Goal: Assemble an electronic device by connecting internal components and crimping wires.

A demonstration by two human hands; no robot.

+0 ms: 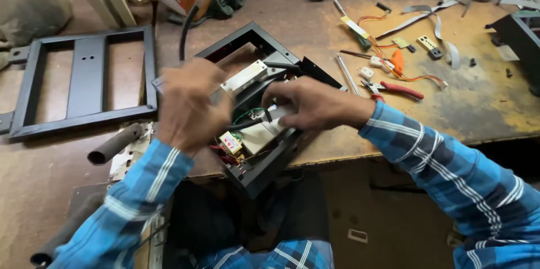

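My left hand [188, 106], blurred, grip unclear, steadies the black case [264, 134]; my right hand [315, 103] pinches wires [247, 116] inside. A tug could, I judge, snap them or tip the case off the bench [478, 100].

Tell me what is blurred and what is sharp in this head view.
Head view: the left hand is smeared by motion blur; the right hand is only slightly soft; the red pliers and black frame on the bench look sharp; light is even, with no strong glare.
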